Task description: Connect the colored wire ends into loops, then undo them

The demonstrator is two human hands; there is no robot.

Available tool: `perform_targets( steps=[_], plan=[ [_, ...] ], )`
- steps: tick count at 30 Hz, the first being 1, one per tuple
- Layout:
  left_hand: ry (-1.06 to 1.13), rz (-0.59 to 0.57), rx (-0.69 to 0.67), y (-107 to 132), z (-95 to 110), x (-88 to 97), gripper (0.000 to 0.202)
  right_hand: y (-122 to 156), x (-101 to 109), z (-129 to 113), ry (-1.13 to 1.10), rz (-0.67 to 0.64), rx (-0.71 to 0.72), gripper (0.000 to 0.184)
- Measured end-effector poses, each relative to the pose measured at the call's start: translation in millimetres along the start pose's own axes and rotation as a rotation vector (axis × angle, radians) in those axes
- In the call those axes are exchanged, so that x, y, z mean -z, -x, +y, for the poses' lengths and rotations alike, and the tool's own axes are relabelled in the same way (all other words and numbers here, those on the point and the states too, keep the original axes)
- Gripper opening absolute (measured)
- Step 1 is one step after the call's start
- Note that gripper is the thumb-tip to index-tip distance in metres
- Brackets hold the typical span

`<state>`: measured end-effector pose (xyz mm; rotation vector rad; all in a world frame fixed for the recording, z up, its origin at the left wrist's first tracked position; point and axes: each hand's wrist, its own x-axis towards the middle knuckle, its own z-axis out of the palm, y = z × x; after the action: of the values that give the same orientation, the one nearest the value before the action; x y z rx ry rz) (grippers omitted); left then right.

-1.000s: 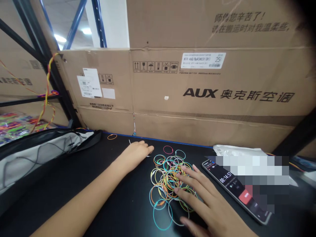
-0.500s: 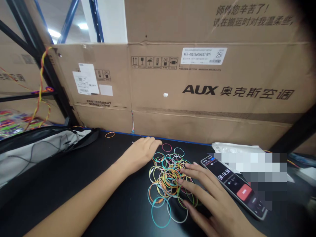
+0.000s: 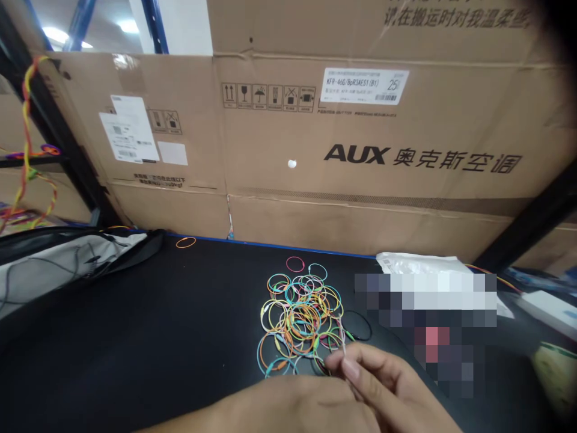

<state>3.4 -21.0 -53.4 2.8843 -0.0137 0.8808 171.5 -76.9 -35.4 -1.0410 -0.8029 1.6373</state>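
Observation:
A tangled pile of thin coloured elastic loops (image 3: 300,319) lies on the black tabletop (image 3: 135,313). At its near right edge, my right hand (image 3: 378,382) pinches a pale thin strand rising from the pile between thumb and fingers. My left hand (image 3: 293,409) sits low against the bottom edge of the view, just behind the right hand. Its fingers are hidden. A pink loop (image 3: 295,263) lies apart beyond the pile, and an orange loop (image 3: 186,242) lies farther left near the back edge.
Large cardboard AUX boxes (image 3: 351,156) stand along the table's blue-edged back. A grey-and-black bag (image 3: 67,258) lies at the left. A white plastic sheet (image 3: 412,261) lies at the back right, and a pixelated patch (image 3: 428,319) covers the area to the right.
Both hands have drawn back toward me and come together at the pile's near edge. The right hand now pinches a strand. The view has tilted up and shifted, so the table sits lower.

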Motion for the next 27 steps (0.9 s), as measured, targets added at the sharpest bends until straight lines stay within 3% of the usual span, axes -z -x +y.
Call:
perform_targets(
  steps=[3,9,11,14,17,21,24,25,27],
  plan=[
    [0.021,0.079,-0.079,-3,-5,-4.0,0.016,-4,4,-5,-0.096,0.042,0.024,0.030],
    [0.099,0.273,0.027,-13,-7,4.1,0.034,-9,9,-13,-0.194,0.213,0.095,0.038],
    [0.176,0.289,0.020,-17,-9,7.7,0.033,-8,10,-16,-0.223,0.251,0.114,0.041],
    [0.278,0.286,-0.037,-22,-10,13.8,0.033,-5,11,-19,-0.231,0.276,0.157,0.030],
    [0.510,0.309,0.092,-24,-6,20.4,0.039,-5,11,-22,-0.191,0.273,0.200,0.028],
    [0.853,0.325,0.398,-22,0,28.4,0.045,-7,12,-23,-0.026,0.280,0.356,0.025],
    [1.064,0.282,0.565,-17,-7,30.0,0.049,-8,17,-23,0.262,0.278,0.575,0.006],
    [1.123,0.278,0.598,-15,-11,29.5,0.048,-9,19,-23,0.401,0.242,0.682,0.007],
    [1.196,0.285,0.640,-11,-20,27.7,0.047,-9,22,-25,0.690,0.129,0.888,0.031]
  ],
)
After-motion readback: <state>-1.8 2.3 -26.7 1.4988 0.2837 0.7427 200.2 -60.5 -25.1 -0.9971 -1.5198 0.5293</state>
